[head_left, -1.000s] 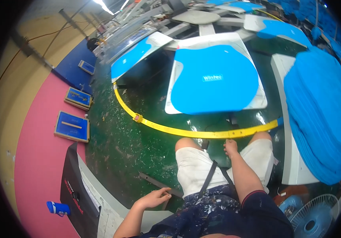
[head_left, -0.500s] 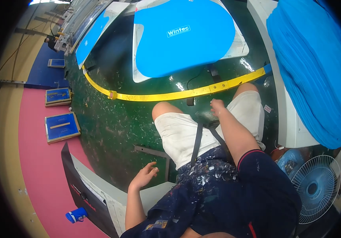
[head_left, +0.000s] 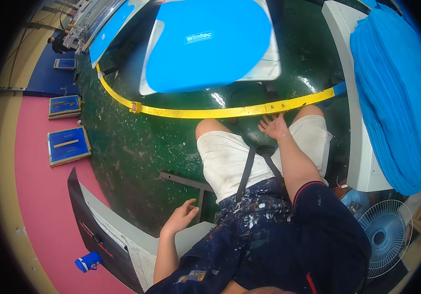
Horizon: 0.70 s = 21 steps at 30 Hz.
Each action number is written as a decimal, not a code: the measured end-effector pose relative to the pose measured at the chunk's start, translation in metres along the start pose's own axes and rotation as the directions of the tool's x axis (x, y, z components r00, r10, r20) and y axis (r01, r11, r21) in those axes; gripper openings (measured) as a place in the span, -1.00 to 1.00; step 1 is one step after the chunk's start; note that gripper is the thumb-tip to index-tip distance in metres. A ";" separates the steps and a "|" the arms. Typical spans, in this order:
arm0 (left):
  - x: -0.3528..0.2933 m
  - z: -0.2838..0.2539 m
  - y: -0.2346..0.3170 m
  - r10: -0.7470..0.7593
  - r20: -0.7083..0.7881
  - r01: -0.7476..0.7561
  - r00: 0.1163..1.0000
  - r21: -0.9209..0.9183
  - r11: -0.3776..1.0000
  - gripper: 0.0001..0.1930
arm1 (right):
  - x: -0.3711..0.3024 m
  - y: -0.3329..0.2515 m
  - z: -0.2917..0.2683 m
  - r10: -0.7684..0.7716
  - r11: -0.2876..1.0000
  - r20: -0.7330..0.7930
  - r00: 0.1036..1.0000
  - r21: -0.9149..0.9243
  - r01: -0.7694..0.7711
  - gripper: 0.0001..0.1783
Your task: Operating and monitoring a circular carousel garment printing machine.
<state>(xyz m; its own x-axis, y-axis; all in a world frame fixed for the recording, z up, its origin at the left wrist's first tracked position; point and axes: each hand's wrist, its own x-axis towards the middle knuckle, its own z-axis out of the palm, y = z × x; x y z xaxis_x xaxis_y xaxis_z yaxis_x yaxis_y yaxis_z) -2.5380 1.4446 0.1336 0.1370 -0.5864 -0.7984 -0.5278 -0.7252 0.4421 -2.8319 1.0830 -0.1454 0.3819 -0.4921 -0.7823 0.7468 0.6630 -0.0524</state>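
My right hand [head_left: 274,126] hangs palm up just below the curved yellow rail [head_left: 210,113], fingers spread and holding nothing. Whether a fingertip touches the rail I cannot tell. Loosely bent and empty, my left hand [head_left: 180,218] is held over a grey surface [head_left: 198,232] beside my hip. Beyond the rail, a blue fabric panel [head_left: 210,49] with a small white printed mark covers most of a white board [head_left: 271,71]. A second board with a blue piece [head_left: 115,32] stands farther left. At my right lies a thick stack of blue fabric [head_left: 396,98].
A white table [head_left: 362,147] holds the stack, with a standing fan [head_left: 379,237] below it. A metal bar [head_left: 183,180] crosses near my left knee. Framed blue screens [head_left: 68,145] lie left; a person [head_left: 58,44] is far off. A blue pouch [head_left: 88,262] sits low left.
The board with the blue panel has shifted left in view. My right hand has turned and spread its fingers, reaching toward the rail. My left hand has barely moved.
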 end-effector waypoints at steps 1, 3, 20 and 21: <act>0.000 -0.003 0.005 0.005 0.003 -0.005 1.000 -0.001 1.000 -0.41 | 0.001 -0.001 -0.002 0.018 0.999 0.040 0.999 -0.034 -0.016 -0.05; -0.003 -0.005 0.009 0.012 0.004 -0.012 1.000 -0.007 1.000 -0.41 | 0.002 0.008 -0.012 0.082 0.976 0.075 0.994 -0.209 -0.064 -0.05; -0.042 -0.018 0.030 0.251 -0.055 -0.252 0.966 -0.004 0.968 -0.40 | -0.012 0.060 -0.016 -0.040 -0.226 0.162 0.986 -0.963 0.149 -0.60; -0.047 -0.016 0.022 0.294 -0.082 -0.291 0.952 0.054 0.955 -0.38 | -0.016 0.072 -0.015 -0.001 -0.348 0.163 0.987 -0.925 0.152 -0.58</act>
<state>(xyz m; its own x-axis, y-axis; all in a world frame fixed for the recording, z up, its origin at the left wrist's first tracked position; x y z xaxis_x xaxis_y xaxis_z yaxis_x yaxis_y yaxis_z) -2.5428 1.4502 0.1878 0.0440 -0.8013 -0.5966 -0.5889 -0.5032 0.6324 -2.7923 1.1473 -0.1456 0.4645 -0.5781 -0.6709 -0.7057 0.2160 -0.6747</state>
